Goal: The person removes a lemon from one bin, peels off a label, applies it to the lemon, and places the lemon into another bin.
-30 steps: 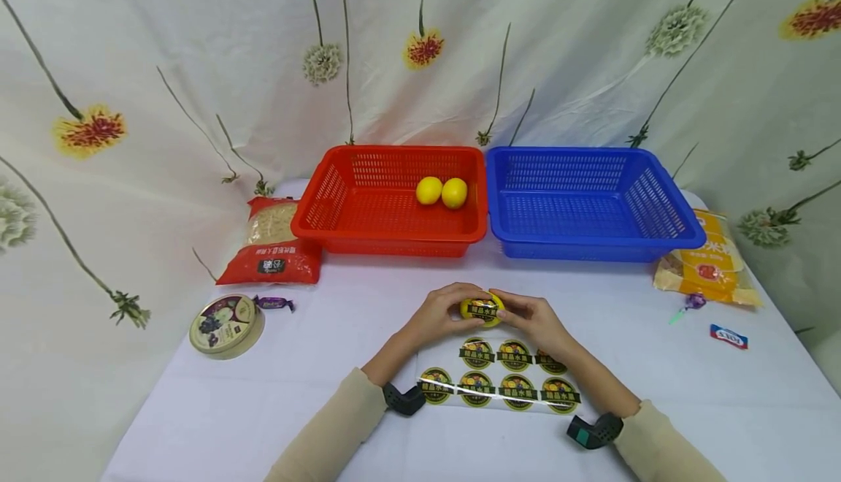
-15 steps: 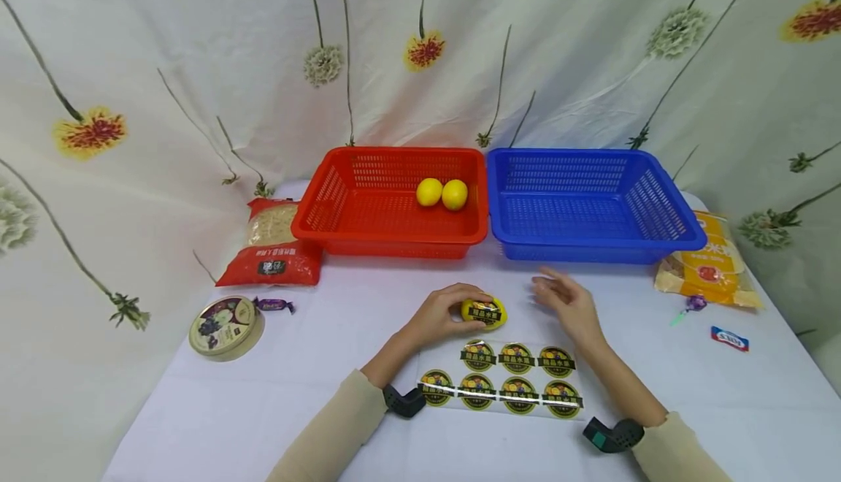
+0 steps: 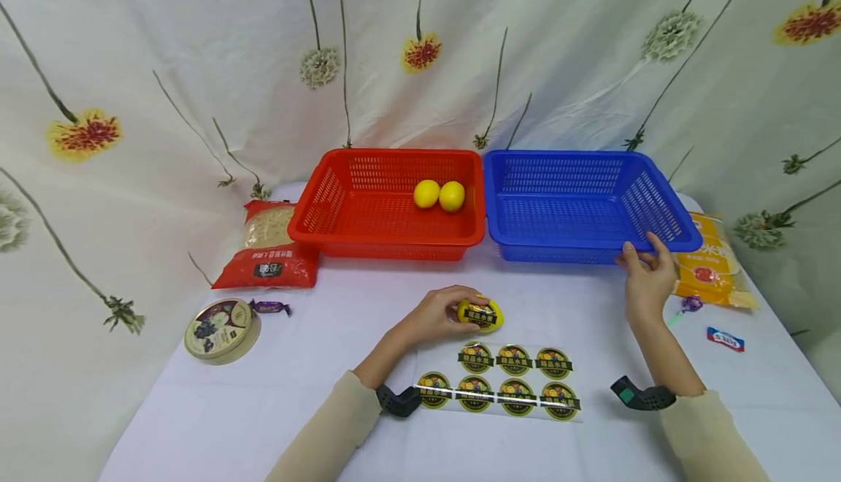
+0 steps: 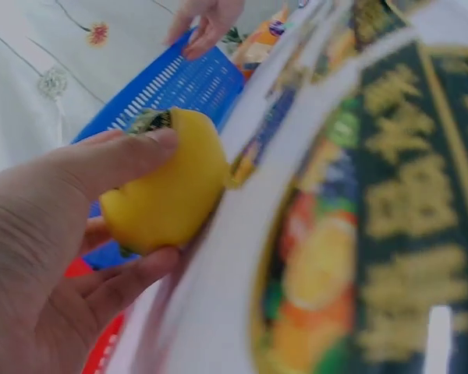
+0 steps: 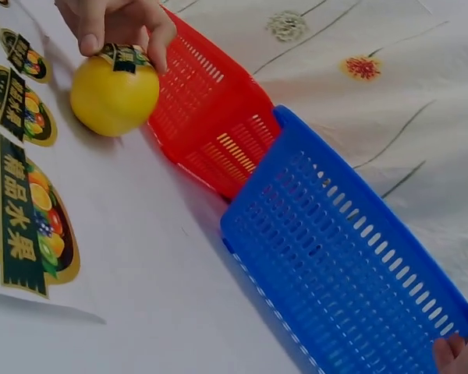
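Round stickers on the sheet (image 3: 499, 383) carry a black band reading "精品水果" in yellow; the same label sits on the lemon (image 3: 481, 314). Packet print is too small to read.

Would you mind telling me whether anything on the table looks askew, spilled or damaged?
Nothing stands out. The left hand holds a stickered lemon on the table, the right hand grips the front rim of the blue basket, two lemons sit in the red basket, and the sticker sheet lies flat.

Head: high, facing forward-down over the whole table (image 3: 315, 336).
Left wrist: very near, low beside the stickered lemon (image 4: 168, 191).
Right wrist: low, facing the blue basket (image 5: 351, 257).
Shared: lemon, blue basket.
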Demonstrator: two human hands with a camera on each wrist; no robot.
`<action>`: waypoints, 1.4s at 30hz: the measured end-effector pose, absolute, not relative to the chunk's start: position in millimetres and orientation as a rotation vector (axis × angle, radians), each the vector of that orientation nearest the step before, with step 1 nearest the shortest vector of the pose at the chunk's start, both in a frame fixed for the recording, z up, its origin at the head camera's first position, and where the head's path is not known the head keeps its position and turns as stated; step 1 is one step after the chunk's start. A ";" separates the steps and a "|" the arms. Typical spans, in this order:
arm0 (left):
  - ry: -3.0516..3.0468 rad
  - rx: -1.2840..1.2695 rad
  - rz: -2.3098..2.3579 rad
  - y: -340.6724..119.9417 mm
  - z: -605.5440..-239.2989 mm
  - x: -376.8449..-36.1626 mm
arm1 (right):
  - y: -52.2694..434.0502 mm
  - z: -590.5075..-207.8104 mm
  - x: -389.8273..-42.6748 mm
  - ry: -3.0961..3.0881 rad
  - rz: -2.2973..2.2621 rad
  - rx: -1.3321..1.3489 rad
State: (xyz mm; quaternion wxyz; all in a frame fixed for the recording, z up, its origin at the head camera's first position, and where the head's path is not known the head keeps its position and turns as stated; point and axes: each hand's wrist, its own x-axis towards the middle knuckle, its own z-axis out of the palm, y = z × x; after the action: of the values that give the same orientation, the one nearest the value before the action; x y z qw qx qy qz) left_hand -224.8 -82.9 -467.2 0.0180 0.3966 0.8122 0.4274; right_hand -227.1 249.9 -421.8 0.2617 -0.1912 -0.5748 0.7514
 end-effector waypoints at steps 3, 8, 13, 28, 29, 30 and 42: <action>2.486 1.255 1.250 -78.5 -457.3 -232.3 | 255.7 -421.2 -230.9 -1.514 2.005 -0.553; 2.448 1.318 1.059 -66.5 -424.5 -253.9 | 260.6 -426.1 -235.8 -1.456 1.969 -0.522; 2.387 1.347 1.215 -30.4 -373.6 -289.1 | 262.9 -429.7 -238.1 -1.457 1.933 -0.497; 2.671 1.146 1.444 142.2 -357.9 -377.9 | 257.2 -439.0 -236.3 -1.607 1.821 -0.460; 2.686 1.115 1.424 149.4 -362.7 -380.1 | 256.3 -440.0 -235.9 -1.620 1.809 -0.455; 2.698 1.086 1.408 155.7 -367.4 -381.7 | 255.4 -440.8 -235.6 -1.631 1.798 -0.448; 2.699 0.894 1.129 199.2 -395.4 -375.9 | 250.6 -423.4 -226.0 -1.625 1.773 -0.380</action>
State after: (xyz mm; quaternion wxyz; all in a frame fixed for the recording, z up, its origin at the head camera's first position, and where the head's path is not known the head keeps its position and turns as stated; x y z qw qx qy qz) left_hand -375.9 199.2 -395.4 0.0413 0.2920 0.8815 0.3688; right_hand -226.0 250.6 -423.4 0.3459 -0.1464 -0.6261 0.6833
